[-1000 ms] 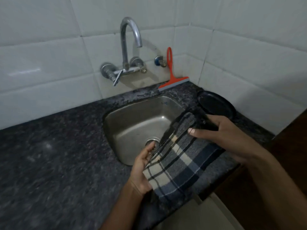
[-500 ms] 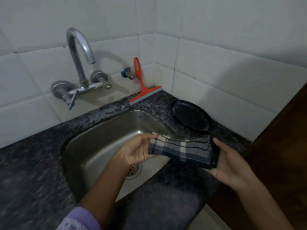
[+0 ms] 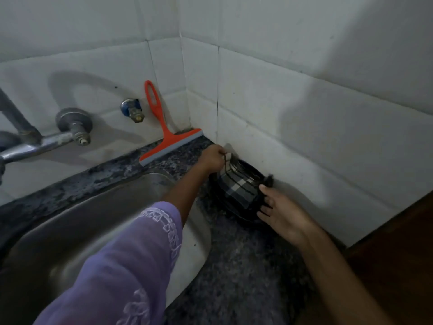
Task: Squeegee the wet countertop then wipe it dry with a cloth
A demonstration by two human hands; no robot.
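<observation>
cloth on plate, squeegee behind sink

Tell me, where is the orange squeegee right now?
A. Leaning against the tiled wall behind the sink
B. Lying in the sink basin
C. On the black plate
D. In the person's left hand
A: the orange squeegee stands on its blade at the countertop's back edge, handle against the tiled wall, and neither hand touches it.

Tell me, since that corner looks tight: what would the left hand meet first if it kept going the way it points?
Probably the tiled wall just beyond the left hand; depth is unclear.
</observation>
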